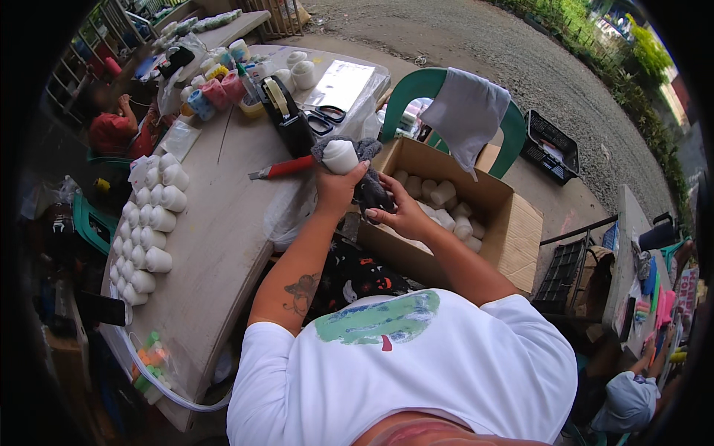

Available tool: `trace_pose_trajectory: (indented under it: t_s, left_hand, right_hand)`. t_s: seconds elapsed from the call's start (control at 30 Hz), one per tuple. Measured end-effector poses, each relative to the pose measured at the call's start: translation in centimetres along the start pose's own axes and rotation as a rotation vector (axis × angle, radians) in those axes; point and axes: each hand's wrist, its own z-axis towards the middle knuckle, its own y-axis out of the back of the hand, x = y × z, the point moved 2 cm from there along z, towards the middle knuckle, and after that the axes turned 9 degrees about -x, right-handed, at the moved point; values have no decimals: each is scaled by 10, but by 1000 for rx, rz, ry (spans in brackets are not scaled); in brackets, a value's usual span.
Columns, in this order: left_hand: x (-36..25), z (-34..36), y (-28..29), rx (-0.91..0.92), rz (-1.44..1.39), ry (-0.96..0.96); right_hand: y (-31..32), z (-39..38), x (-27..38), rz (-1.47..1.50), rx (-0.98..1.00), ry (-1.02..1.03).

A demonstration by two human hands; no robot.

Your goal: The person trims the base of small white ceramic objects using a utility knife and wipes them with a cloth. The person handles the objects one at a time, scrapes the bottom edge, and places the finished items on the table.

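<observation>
My left hand (338, 186) is closed around a small white cup-shaped piece with a domed top (341, 157), held over the table's right edge. A dark grey cloth (370, 195) wraps behind the piece and hangs down between my hands. My right hand (405, 213) grips the cloth, thumb and fingers bent on its right side. Just below and to the right, an open cardboard box (518, 249) holds many similar white pieces (443, 195). Rows of the same white pieces (152, 218) stand at the table's left side.
On the table (216, 245) lie a red-handled cutter (282, 168), a black tape dispenser (286, 119) and scissors (325, 119). A green chair (405, 97) with a grey cloth (467, 111) stands behind the box. A person in red (115, 130) sits far left; another person (628, 398) is at lower right.
</observation>
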Motion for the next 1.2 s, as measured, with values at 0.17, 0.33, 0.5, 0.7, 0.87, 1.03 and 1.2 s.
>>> trace_pose_trajectory:
  t_s: [0.17,0.33,0.5,0.7,0.87,1.03,1.2]
  left_hand:
    - [-16,0,13,-152,-106,-1]
    - [-28,-19,-4,-73,-266,208]
    - [-31,-20,-19,-81,-333,258]
    - [-34,-25,-50,126,-550,434]
    - [-29,-38,-66,17,-623,562]
    - [-15,-35,-69,-48,-681,540]
    - [-15,-41,-63,39,-543,461]
  right_hand:
    - [3,18,-14,-131,-8,-88]
    - [22,31,-10,293,35,-72]
    - [79,21,57,974,-149,-76]
    - [35,18,51,-131,-262,623]
    - [4,34,19,-351,-484,978]
    - [6,53,19,23,-539,516]
    - [43,87,3,604,-427,-253]
